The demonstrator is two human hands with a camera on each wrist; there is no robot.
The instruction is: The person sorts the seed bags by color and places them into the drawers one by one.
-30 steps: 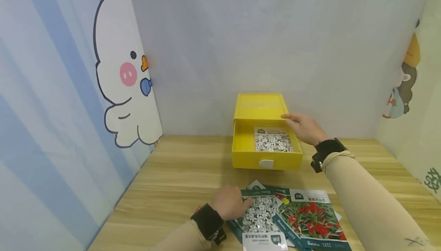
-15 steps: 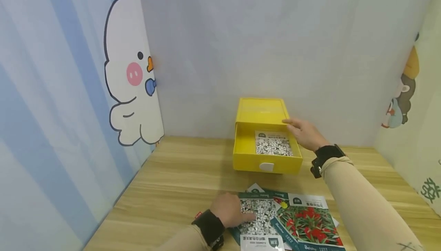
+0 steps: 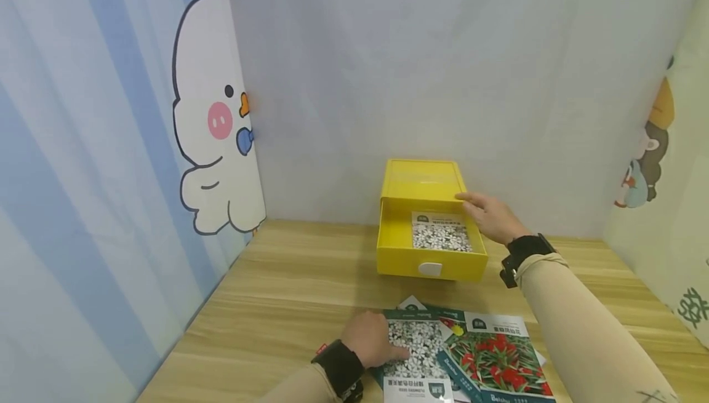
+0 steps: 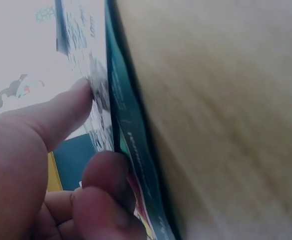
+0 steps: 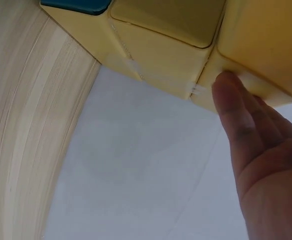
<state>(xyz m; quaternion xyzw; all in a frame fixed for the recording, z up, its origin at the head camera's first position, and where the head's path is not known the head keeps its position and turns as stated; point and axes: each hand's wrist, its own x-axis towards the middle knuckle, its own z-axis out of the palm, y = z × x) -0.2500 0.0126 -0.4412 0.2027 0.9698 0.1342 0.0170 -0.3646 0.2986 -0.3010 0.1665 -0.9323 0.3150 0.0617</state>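
Note:
A yellow drawer box [image 3: 423,178] stands at the back with its drawer [image 3: 404,263] pulled out. Inside lies a seed packet with white flowers [image 3: 443,237]. My right hand [image 3: 493,215] rests on the box's right side near its top front edge, and its fingers look straight in the right wrist view. Nearer me, my left hand [image 3: 367,340] pinches the left edge of another white-flower seed packet [image 3: 423,354]. Its thumb lies on the printed face, with the fingertips [image 4: 106,175] curled at the edge. Beneath, a dark green packet [image 4: 128,120] shows.
A red-flower seed packet [image 3: 501,360] overlaps others on the right of the pile. The wooden table [image 3: 288,304] meets a grey cloth backdrop [image 3: 327,114]. Printed curtains stand to the left and right.
The left thumb has slid a little further right over the white-flower packet. My right hand stays at the box. The view has tilted slightly.

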